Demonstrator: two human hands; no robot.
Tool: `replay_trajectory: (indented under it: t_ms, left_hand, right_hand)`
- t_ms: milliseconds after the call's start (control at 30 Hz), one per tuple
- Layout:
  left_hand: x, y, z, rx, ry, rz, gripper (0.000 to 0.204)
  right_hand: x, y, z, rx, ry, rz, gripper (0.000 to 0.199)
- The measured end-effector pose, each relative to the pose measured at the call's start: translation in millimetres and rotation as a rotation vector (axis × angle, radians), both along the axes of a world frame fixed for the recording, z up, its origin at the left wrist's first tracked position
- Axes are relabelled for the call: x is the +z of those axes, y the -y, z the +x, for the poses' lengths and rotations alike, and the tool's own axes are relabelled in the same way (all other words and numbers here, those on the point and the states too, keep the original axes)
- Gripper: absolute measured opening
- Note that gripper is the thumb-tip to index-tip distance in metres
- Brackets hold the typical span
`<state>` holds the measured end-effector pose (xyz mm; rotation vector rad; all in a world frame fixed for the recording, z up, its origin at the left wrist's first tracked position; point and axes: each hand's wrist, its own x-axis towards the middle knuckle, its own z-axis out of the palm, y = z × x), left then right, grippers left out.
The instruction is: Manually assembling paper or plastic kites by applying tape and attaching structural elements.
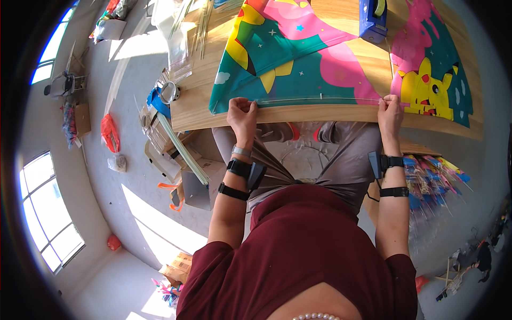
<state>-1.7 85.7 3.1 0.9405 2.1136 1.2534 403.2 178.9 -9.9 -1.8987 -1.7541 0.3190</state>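
A printed kite sail (341, 69) in teal, pink and yellow lies on the wooden table, its straight edge along the near side. Just inside that edge runs a thin white strand (288, 100), either a cord or a slim rod, with a small pale piece near its middle. My left hand (242, 113) is closed in a pinch at the left end of the strand. At the right end my right hand (390, 111) pinches it too, beside a second printed panel (432, 90) with a yellow cartoon figure. The fingertips partly hide what they grip.
A blue tape dispenser (373, 21) stands on the sail's far side. Clear plastic sleeves and thin sticks lie at the table's far left. A tape roll (169, 93) sits by the left edge. Below right, a box holds several colourful wrapped pieces (434, 178). A cardboard box (205, 181) stands lower left.
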Motion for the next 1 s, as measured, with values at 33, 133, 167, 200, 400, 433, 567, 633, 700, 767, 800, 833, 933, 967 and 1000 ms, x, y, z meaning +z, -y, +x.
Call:
replay_trajectory:
  t_ms: [33,133,167,200,400,433,567,633,700,767,800,833,933,967,1000]
  left_hand:
    - [1.0,-0.1,1.0,-0.001,0.001,0.002,0.025]
    - [3.8,-0.2,3.7,-0.012,-0.033,-0.010,0.024]
    - [4.2,0.2,4.2,-0.014,-0.049,-0.002,0.024]
    - [4.8,0.5,4.8,-0.016,-0.066,0.007,0.024]
    - [11.0,0.4,9.9,-0.040,-0.170,-0.005,0.025]
    - [10.6,0.5,10.2,-0.035,-0.173,0.000,0.025]
    - [11.4,0.1,13.7,-0.045,-0.177,0.023,0.025]
    - [10.9,0.7,11.0,-0.044,-0.163,0.017,0.025]
    - [7.4,2.1,6.1,-0.057,-0.260,0.008,0.027]
    - [3.1,1.5,1.6,-0.052,-0.268,0.019,0.029]
    - [1.3,0.8,-1.2,-0.050,-0.274,0.024,0.032]
    - [0.1,0.5,-6.0,-0.045,-0.277,0.030,0.032]
    - [3.0,-1.4,-23.3,-0.086,-0.207,-0.042,0.037]
    - [6.6,-2.5,-27.3,-0.101,-0.174,-0.134,0.034]
    - [10.0,-2.8,-29.7,-0.114,-0.140,-0.226,0.032]
  right_hand:
    - [-0.8,0.2,-0.2,-0.001,0.001,0.002,0.019]
    - [-1.4,-0.2,-1.0,0.006,0.009,0.013,0.020]
    - [-0.7,-0.5,-1.9,0.005,0.010,0.006,0.020]
    - [0.1,-0.7,-2.8,0.003,0.011,-0.001,0.020]
    - [0.5,-0.7,-4.6,-0.005,0.052,0.001,0.020]
    - [-0.5,-0.8,-4.6,-0.001,0.050,0.007,0.020]
    - [-3.5,-0.4,-2.9,0.001,0.070,0.030,0.020]
    - [-3.5,-0.2,-3.7,0.000,0.075,0.038,0.020]
    - [-2.1,-0.5,-6.4,-0.009,0.068,0.021,0.019]
    - [-5.4,-2.2,-3.3,-0.004,0.079,0.040,0.019]
    - [-7.0,-3.1,-2.1,-0.001,0.092,0.052,0.019]
    - [-7.2,-3.5,-3.0,0.003,0.089,0.058,0.019]
    - [-7.6,-4.4,-4.7,0.007,0.103,0.057,0.019]
    - [-7.9,-4.5,-4.6,0.011,0.101,0.057,0.019]
    - [-8.2,-4.8,-5.0,0.015,0.099,0.057,0.019]
